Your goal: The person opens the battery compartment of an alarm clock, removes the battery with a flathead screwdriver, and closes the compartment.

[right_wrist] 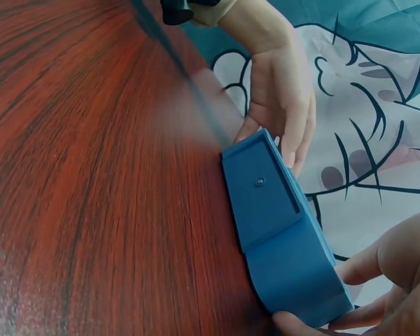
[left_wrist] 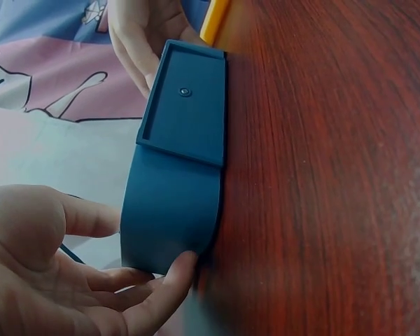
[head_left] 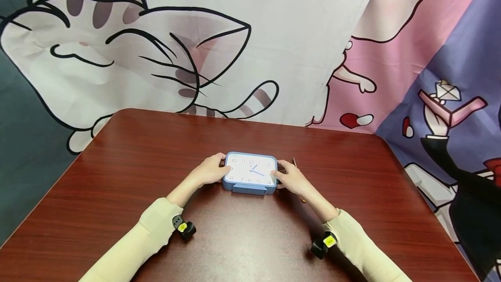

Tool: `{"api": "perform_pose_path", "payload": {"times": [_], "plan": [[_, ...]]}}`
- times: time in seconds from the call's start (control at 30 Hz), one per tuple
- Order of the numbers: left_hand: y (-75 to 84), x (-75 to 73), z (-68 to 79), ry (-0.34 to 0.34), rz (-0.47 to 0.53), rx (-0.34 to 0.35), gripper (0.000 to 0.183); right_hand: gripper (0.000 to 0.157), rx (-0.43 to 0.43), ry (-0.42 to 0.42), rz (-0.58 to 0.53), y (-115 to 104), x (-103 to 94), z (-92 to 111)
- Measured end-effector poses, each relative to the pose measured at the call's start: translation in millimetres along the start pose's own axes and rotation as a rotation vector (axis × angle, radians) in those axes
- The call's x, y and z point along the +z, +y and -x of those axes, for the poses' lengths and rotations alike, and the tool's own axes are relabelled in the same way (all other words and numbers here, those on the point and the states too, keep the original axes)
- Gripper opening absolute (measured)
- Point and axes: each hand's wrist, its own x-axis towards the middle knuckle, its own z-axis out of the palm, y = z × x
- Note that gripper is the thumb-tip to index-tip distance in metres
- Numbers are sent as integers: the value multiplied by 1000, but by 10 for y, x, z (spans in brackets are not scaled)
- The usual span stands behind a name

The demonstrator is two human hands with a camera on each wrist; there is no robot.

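A blue-framed rectangular alarm clock lies face up on the brown table, its white dial with numerals and blue hands showing. My left hand grips its left end, thumb over the front rim. At the opposite end, my right hand holds it the same way, thumb on the dial's edge. Both wrist views show the clock's lower side, where a recessed panel has a small screw in it. Fingers of each hand reach under the clock's ends.
Partly hidden behind my right hand lies a thin stick-like item with a yellow end; its kind is unclear. The wood-grain table reaches back to a cartoon-printed cloth. Each wrist wears a strapped black camera.
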Motion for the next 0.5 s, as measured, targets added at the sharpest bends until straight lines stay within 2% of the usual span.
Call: {"api": "perform_pose_path", "payload": {"times": [0.2, 0.33, 0.5], "plan": [[-5, -4, 22, 29, -59, 25, 46, 45, 6, 19, 1, -4, 4, 4], [-21, 3, 26, 19, -24, 27, 48, 44, 1, 31, -19, 7, -3, 6], [-33, 10, 23, 16, 12, 33, 49, 39, -11, 23, -105, -6, -7, 22]]}}
